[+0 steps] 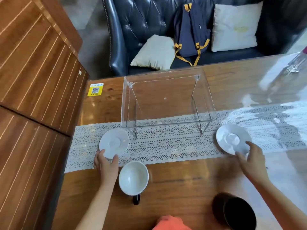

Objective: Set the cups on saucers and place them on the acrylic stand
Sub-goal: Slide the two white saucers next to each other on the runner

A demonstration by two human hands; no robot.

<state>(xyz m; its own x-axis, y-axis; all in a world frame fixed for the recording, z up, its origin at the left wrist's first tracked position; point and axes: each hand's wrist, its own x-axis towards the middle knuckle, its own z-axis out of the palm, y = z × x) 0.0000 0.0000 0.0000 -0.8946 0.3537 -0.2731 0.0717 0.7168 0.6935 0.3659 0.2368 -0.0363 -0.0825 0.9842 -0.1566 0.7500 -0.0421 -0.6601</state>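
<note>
A clear acrylic stand (167, 90) sits mid-table with nothing on top. A white saucer (114, 143) lies on the lace runner at its left; my left hand (106, 164) grips that saucer's near rim. Another white saucer (232, 138) lies at the right, and my right hand (250, 159) holds its near edge with thumb and fingers. A white cup (133, 178) with a dark handle stands on the wood just right of my left wrist. A dark cup (235, 211) stands at the lower right, near the table's front.
The lace runner (166, 145) crosses the wooden table (182, 180). A yellow QR sticker (95, 89) is stuck at the far left. A glass vase (297, 63) stands far right. Behind is a leather sofa with cushions and a backpack (191, 30). A wooden wall panel (33, 80) borders the left.
</note>
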